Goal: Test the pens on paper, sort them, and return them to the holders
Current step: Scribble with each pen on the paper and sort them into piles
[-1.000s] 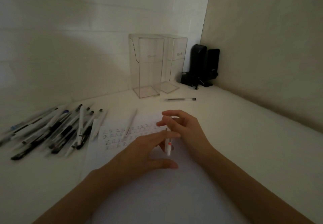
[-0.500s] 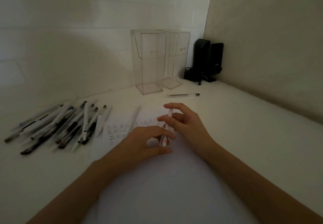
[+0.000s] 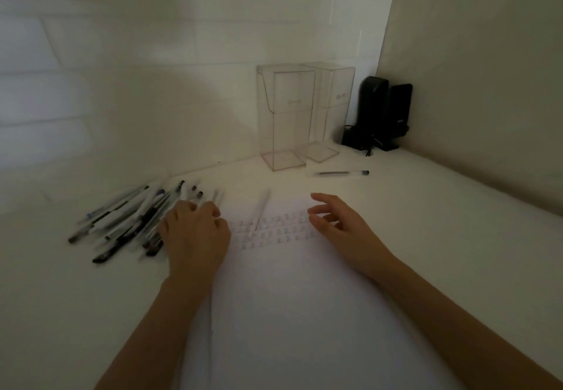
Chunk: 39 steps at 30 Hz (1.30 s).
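- Two clear holders stand side by side at the far edge of the table (image 3: 451, 255), against the wall and near its far right corner: the front holder (image 3: 286, 121) and the second holder (image 3: 332, 106), just beside and slightly behind it.
- Both holders are upright. Nothing shows through their walls, and no pen is in either one.
- A single dark pen (image 3: 341, 173) lies flat on the table just in front of the holders, touching neither.
- The pile of pens (image 3: 122, 225) lies loose toward the left edge of the table, fanned and overlapping. Blur prevents a count or any reading of colours.
- One white pen (image 3: 262, 210) lies apart from the pile, across the far end of the paper (image 3: 289, 313).
- The paper carries rows of small test marks (image 3: 274, 231); they are too faint to read.
- The left hand (image 3: 195, 234) sits on the right side of the pile, fingers bent down among the pens. It is blurred, and whether it grips one cannot be told.
- The right hand (image 3: 338, 225) is over the paper's right side, fingers loosely spread, holding nothing.
- Black speakers (image 3: 384, 115) stand in the far right corner, their cables indistinct in the dim light.
- The near end of the paper and both forearms are cut off at the bottom of the view.
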Motion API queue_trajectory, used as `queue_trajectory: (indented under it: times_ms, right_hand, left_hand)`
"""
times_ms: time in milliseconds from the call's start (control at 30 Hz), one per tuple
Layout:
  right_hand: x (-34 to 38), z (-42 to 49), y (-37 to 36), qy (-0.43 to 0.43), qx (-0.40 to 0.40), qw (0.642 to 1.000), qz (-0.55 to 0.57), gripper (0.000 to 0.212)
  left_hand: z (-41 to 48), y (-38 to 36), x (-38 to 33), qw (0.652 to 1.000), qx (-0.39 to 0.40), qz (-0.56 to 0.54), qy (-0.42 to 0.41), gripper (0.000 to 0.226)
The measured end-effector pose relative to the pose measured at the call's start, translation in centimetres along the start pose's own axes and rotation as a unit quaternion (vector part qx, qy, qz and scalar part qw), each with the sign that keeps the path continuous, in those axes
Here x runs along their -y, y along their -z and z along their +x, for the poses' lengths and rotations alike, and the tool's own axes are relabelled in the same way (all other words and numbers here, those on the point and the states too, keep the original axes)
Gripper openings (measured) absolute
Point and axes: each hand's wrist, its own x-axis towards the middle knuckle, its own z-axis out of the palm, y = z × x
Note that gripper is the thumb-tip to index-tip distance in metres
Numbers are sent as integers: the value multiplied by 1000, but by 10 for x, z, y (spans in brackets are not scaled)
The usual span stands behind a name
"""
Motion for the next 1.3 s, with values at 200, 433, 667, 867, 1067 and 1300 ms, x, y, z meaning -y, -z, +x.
queue_trajectory:
  times_ms: [200,433,667,867,1067,1300]
  right_hand:
    - [2,13,13,-2,-77,997,0,16]
    - [-42,90,57,-12,-85,942,-325,41]
    - [-69,127,54,-27,-69,825,-560,26]
    - [-16,85,51,25,-138,911,-387,19]
    - [24,8,25,-30,-61,984,162,8]
    - [4,-6,15,-47,21,952,301,9]
  left_hand:
    - [-17,-8,-29,963,28,-116,-242,33]
    - [-31,-18,-49,932,175,-44,-315,78]
    - [-31,-23,-44,923,182,-66,-332,72]
    - [-30,-21,-44,921,197,-69,-328,73]
    - [-30,-8,-54,934,236,-145,-225,65]
    - [-29,-10,-53,921,215,-180,-269,22]
